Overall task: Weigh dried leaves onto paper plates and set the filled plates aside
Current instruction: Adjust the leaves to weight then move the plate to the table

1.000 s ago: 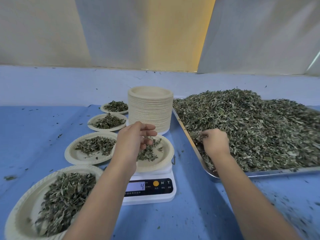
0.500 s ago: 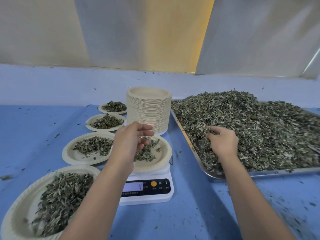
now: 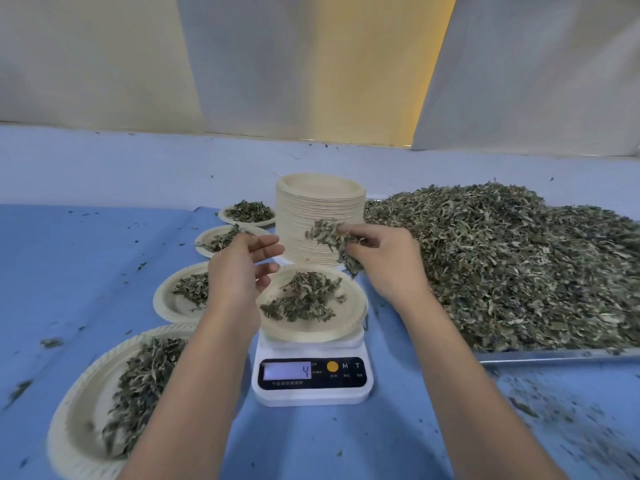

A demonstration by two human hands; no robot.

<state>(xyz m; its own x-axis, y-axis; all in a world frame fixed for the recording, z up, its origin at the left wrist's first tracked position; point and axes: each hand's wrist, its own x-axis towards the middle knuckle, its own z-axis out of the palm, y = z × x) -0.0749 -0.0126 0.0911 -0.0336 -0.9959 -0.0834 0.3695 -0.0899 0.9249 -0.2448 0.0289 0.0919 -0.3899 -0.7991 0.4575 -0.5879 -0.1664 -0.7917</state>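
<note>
A paper plate (image 3: 349, 318) with a small heap of dried leaves sits on a white digital scale (image 3: 311, 379) whose display reads 4. My right hand (image 3: 384, 261) grips a clump of dried leaves (image 3: 329, 235) just above the plate's far right rim. My left hand (image 3: 242, 268) hovers at the plate's left edge, fingers relaxed and empty. The big pile of dried leaves (image 3: 512, 265) fills a metal tray (image 3: 554, 355) on the right.
A tall stack of paper plates (image 3: 320, 216) stands behind the scale. Several filled plates line the left side, the nearest (image 3: 79, 424) at the bottom left, another (image 3: 166, 301) beside my left hand. Leaf crumbs dot the blue table cover.
My right hand has left the tray pile with a clump of leaves and moved left, over the plate on the scale. My left hand has opened slightly and stayed by the plate.
</note>
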